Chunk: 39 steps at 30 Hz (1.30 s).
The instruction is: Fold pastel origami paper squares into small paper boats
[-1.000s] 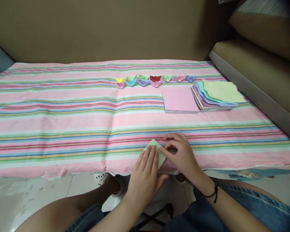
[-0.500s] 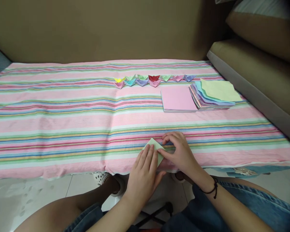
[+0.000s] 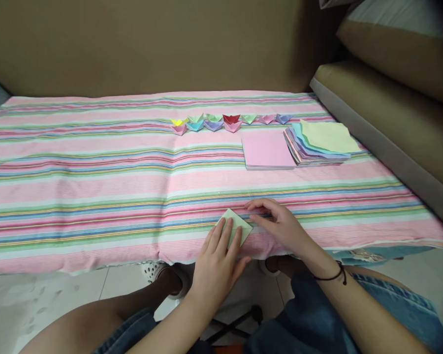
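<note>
A folded light green paper (image 3: 235,222) lies near the front edge of the striped cloth (image 3: 96,172). My left hand (image 3: 217,260) rests flat on the paper's lower left part, fingers stretched out. My right hand (image 3: 280,226) lies just right of the paper, fingers loosely extended along the cloth, fingertips by the paper's upper right corner.
A row of several small folded paper boats (image 3: 231,123) in mixed colours stands farther back. A pink paper stack (image 3: 268,151) and a fanned multicolour paper stack (image 3: 323,142) lie right of centre. A brown cushion (image 3: 387,118) borders the right side. My knees sit below the front edge.
My right hand has slid rightwards off the paper and flattened out. The left hand stays pressed on the paper. The view has shifted slightly.
</note>
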Each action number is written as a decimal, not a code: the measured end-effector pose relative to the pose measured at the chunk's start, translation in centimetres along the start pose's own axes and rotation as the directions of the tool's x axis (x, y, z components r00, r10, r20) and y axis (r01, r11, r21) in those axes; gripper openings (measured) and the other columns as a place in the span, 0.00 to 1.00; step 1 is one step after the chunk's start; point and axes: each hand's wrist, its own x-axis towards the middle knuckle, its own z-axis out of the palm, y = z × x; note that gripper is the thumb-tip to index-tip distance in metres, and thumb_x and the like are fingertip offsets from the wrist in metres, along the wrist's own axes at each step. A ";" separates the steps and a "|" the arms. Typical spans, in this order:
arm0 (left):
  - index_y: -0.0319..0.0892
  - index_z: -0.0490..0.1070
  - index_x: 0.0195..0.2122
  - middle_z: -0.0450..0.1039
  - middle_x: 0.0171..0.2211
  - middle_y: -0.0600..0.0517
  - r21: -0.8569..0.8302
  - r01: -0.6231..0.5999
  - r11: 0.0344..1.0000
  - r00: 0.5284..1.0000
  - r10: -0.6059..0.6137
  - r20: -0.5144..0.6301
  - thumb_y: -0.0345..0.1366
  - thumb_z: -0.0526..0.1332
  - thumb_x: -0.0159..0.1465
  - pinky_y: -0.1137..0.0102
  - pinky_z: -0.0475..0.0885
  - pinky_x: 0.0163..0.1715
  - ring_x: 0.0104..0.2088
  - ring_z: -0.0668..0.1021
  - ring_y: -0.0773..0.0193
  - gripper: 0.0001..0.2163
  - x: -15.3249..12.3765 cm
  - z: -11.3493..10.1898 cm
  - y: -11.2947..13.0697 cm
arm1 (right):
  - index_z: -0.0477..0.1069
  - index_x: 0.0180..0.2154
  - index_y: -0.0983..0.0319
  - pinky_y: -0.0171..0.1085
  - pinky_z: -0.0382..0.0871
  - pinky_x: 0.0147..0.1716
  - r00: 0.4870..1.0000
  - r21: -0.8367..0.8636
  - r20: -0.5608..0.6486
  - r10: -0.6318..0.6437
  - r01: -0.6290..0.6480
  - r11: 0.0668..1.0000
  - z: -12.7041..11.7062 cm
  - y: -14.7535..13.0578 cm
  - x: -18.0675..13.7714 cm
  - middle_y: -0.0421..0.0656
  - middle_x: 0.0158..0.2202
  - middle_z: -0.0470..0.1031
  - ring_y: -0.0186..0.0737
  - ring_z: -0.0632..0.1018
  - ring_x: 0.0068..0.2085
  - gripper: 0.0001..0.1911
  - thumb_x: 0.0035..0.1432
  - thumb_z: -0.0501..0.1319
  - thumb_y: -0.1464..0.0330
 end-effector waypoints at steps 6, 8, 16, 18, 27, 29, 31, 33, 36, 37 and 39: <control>0.35 0.62 0.55 0.62 0.58 0.39 -0.006 0.001 1.000 1.000 -0.002 -0.018 0.41 0.56 0.63 0.55 0.67 0.53 0.59 0.63 0.48 0.22 0.3 -0.1 -0.1 | 0.71 0.33 0.58 0.48 0.62 0.47 0.986 -0.277 -0.079 -0.149 0.122 0.953 1.6 0.2 0.1 0.43 0.39 0.74 0.48 0.71 0.45 0.07 0.49 0.65 0.70; 0.33 0.63 0.54 0.62 0.58 0.38 0.000 -0.021 1.000 0.999 0.021 -0.037 0.40 0.55 0.64 0.56 0.67 0.53 0.60 0.62 0.48 0.20 0.2 -0.2 -0.4 | 0.70 0.32 0.58 0.48 0.62 0.47 0.986 -0.284 -0.080 -0.148 0.120 0.951 1.7 0.3 0.1 0.43 0.39 0.74 0.48 0.71 0.45 0.07 0.48 0.65 0.71; 0.39 0.66 0.53 0.61 0.59 0.40 0.085 0.010 0.996 0.997 -0.004 -0.071 0.42 0.58 0.62 0.47 0.61 0.54 0.62 0.55 0.41 0.20 -1.3 -1.9 -3.1 | 0.68 0.31 0.58 0.48 0.62 0.45 0.986 -0.270 -0.085 -0.140 0.113 0.956 1.6 0.3 0.0 0.44 0.39 0.73 0.49 0.70 0.45 0.07 0.48 0.65 0.71; 0.40 0.67 0.51 0.62 0.58 0.40 0.105 0.023 0.994 0.996 -0.014 -0.086 0.42 0.59 0.61 0.46 0.60 0.54 0.62 0.55 0.40 0.19 -1.7 -2.3 -3.8 | 0.68 0.31 0.59 0.47 0.62 0.45 0.987 -0.267 -0.080 -0.138 0.112 0.957 1.6 0.4 0.0 0.44 0.39 0.73 0.49 0.70 0.45 0.07 0.48 0.65 0.71; 0.42 0.73 0.41 0.71 0.50 0.45 -0.004 0.077 0.997 0.988 -0.077 -0.133 0.38 0.58 0.63 0.49 0.64 0.52 0.54 0.68 0.48 0.09 -1.0 -2.9 -4.6 | 0.74 0.38 0.56 0.50 0.65 0.46 0.952 -0.343 -0.011 -0.307 0.285 0.895 2.0 0.5 -0.2 0.45 0.43 0.72 0.49 0.70 0.47 0.09 0.54 0.60 0.73; 0.43 0.73 0.38 0.71 0.50 0.46 -0.072 0.121 0.990 0.985 -0.128 -0.116 0.35 0.56 0.64 0.52 0.66 0.50 0.53 0.68 0.50 0.07 -0.4 -3.2 -4.6 | 0.75 0.39 0.54 0.51 0.66 0.47 0.924 -0.358 0.033 -0.382 0.367 0.859 2.0 0.1 -0.4 0.45 0.46 0.71 0.48 0.69 0.49 0.12 0.57 0.57 0.74; 0.42 0.72 0.42 0.70 0.50 0.46 -0.132 0.086 0.988 0.991 -0.098 -0.088 0.32 0.55 0.64 0.54 0.68 0.49 0.52 0.68 0.52 0.08 0.1 -3.5 -4.6 | 0.75 0.41 0.53 0.53 0.65 0.48 0.902 -0.374 0.102 -0.420 0.426 0.824 1.7 -0.3 -0.6 0.45 0.49 0.70 0.49 0.68 0.51 0.14 0.59 0.55 0.74; 0.41 0.67 0.49 0.69 0.50 0.45 -0.191 -0.011 0.982 0.999 0.004 -0.038 0.29 0.53 0.63 0.56 0.68 0.50 0.52 0.69 0.55 0.14 0.5 -3.7 -4.7 | 0.73 0.45 0.53 0.53 0.65 0.50 0.879 -0.374 0.209 -0.429 0.477 0.796 1.2 -0.8 -0.7 0.45 0.51 0.70 0.49 0.67 0.52 0.14 0.60 0.56 0.71; 0.41 0.62 0.56 0.68 0.52 0.45 -0.246 -0.124 0.961 0.988 0.142 0.055 0.25 0.51 0.60 0.56 0.66 0.52 0.53 0.68 0.55 0.21 0.8 -3.9 -5.1 | 0.68 0.52 0.54 0.54 0.63 0.52 0.841 -0.361 0.360 -0.404 0.525 0.770 0.3 -0.9 -0.8 0.45 0.54 0.68 0.50 0.66 0.54 0.21 0.55 0.62 0.63; 0.42 0.62 0.56 0.67 0.53 0.45 -0.252 -0.136 0.958 0.984 0.161 0.081 0.25 0.52 0.59 0.56 0.65 0.52 0.54 0.67 0.55 0.22 0.8 -3.9 -5.2 | 0.66 0.53 0.55 0.54 0.63 0.52 0.836 -0.367 0.383 -0.393 0.528 0.766 0.1 -0.9 -0.8 0.46 0.55 0.68 0.51 0.66 0.55 0.26 0.52 0.64 0.61; 0.43 0.62 0.55 0.66 0.54 0.46 -0.267 -0.144 0.953 0.977 0.180 0.115 0.25 0.52 0.58 0.56 0.64 0.53 0.54 0.66 0.55 0.22 1.0 -4.1 -5.6 | 0.66 0.53 0.56 0.54 0.63 0.52 0.837 -0.382 0.387 -0.387 0.528 0.758 0.0 -0.6 -0.8 0.47 0.55 0.68 0.52 0.66 0.55 0.29 0.49 0.66 0.59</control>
